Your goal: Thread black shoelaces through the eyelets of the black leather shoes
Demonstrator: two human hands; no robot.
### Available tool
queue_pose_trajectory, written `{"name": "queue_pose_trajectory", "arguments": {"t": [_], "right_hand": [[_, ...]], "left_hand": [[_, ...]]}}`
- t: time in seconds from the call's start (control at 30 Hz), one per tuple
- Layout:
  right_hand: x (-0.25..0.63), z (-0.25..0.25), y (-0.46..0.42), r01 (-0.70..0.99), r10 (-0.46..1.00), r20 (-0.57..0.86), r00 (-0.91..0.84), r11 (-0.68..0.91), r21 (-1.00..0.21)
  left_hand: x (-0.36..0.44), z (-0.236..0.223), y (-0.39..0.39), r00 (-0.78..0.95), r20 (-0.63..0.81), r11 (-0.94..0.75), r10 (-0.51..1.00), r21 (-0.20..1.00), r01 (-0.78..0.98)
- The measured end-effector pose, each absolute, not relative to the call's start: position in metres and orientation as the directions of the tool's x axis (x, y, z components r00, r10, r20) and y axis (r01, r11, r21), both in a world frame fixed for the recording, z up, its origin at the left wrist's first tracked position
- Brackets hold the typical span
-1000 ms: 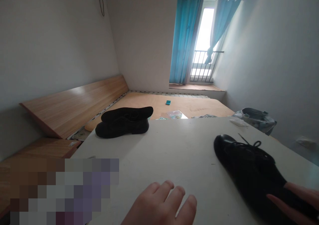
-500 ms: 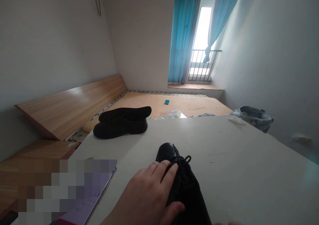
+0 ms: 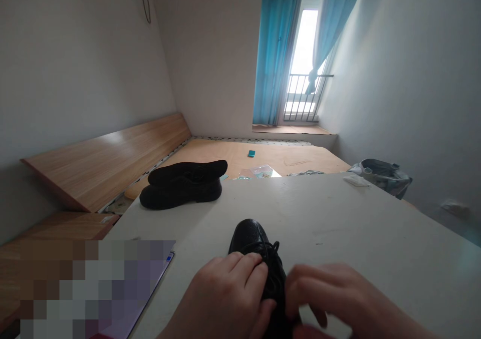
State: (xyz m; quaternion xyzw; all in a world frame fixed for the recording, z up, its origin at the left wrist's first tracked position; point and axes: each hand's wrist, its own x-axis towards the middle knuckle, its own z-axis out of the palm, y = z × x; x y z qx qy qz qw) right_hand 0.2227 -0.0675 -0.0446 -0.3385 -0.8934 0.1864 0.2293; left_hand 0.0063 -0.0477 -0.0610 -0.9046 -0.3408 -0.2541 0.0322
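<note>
Left hand (image 3: pixel 229 286), nearer hand to toe (image 3: pixel 250 229), wrapped over left side of black shoe (image 3: pixel 278 299), fingers close together by laces (image 3: pixel 276 247). Shoe sole-down on white surface (image 3: pixel 361 229), between hands; long axis runs away from person, toe farthest, slightly left. Right hand (image 3: pixel 323 289) at right edge, fingers bent; blurred, cannot tell if pinching.

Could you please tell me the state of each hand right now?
Left hand: fingers laid over the nearer black shoe; whether it grips cannot be told.
Right hand: blurred, fingers curled at the shoe's right side; grip cannot be told.
</note>
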Motion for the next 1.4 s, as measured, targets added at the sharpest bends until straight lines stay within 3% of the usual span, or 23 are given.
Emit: {"name": "queue_pose_trajectory", "arguments": {"t": [0.1,0.27,0.6,1.07,1.27,1.4], "right_hand": [[0.217,-0.021,-0.05,0.665,0.816,0.145,-0.56,0.547,-0.508],[0.204,-0.013,-0.04,0.715,0.794,-0.018,-0.608,0.538,-0.447],[0.188,0.002,-0.02,0.704,0.721,-0.11,-0.684,0.611,-0.363],[0.214,0.01,-0.01,0.74,0.706,-0.257,-0.66,0.552,-0.384],[0.211,0.015,-0.008,0.71,0.72,-0.164,-0.675,0.572,-0.411],[0.21,0.025,-0.009,0.596,0.688,-0.058,-0.724,0.58,-0.555]], "left_hand": [[0.005,-0.062,-0.047,0.634,0.495,-0.769,0.594,0.118,0.628],[0.002,-0.065,-0.045,0.67,0.504,-0.798,0.545,0.069,0.598],[0.002,-0.043,-0.046,0.65,0.369,-0.727,0.664,0.117,0.677],[0.006,-0.057,-0.039,0.625,0.312,-0.694,0.716,0.216,0.687],[0.008,-0.059,-0.037,0.629,0.311,-0.699,0.713,0.244,0.672],[0.007,-0.06,-0.038,0.635,0.294,-0.698,0.715,0.245,0.673]]}}
